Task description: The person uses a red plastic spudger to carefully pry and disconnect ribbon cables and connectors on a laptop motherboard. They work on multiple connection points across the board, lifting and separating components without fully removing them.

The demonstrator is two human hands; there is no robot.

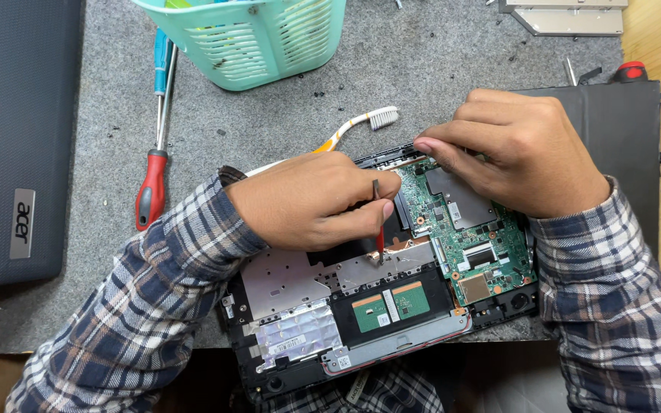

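Observation:
An opened laptop base lies on a grey felt mat, its green motherboard exposed at the right. My left hand grips a small red-shafted screwdriver, tip down on the metal plate near the laptop's middle. My right hand rests on the board's top edge, fingertips pinched at its upper left corner; whether they hold anything is hidden. Both sleeves are plaid.
A teal plastic basket stands at the back. A red-handled screwdriver and a blue one lie left of it. A toothbrush lies behind my left hand. A closed dark laptop sits far left, a black panel right.

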